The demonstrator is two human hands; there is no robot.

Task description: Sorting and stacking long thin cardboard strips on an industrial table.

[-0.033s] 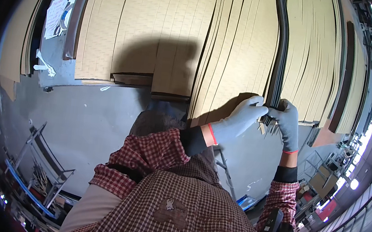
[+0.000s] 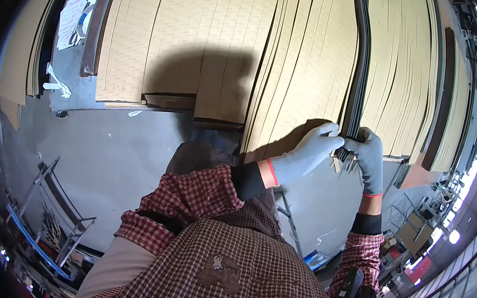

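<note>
A bundle of long dark strips (image 2: 360, 63) runs away from me across pale tan, backed sheet strips (image 2: 311, 63). Its near end is between my gloved hands at the front edge of the stack. My right hand (image 2: 370, 157), in a grey glove, is closed around this end, thumb pointing left. From the left, my left hand (image 2: 308, 151), gloved alike, pinches the same end; its fingertips almost meet the right thumb. Thin ends of the strips (image 2: 347, 156) stick out below the fingers, with a small tan scrap beside them. The undersides of both grips are hidden.
Wide tan sheets (image 2: 206, 17) cover the table to the left, beside a brown bar (image 2: 98, 29) and papers (image 2: 71, 21). A dark strip (image 2: 440, 94) lies at the right. Below left stands a metal rack (image 2: 57, 211); a cardboard box (image 2: 416, 231) is at lower right.
</note>
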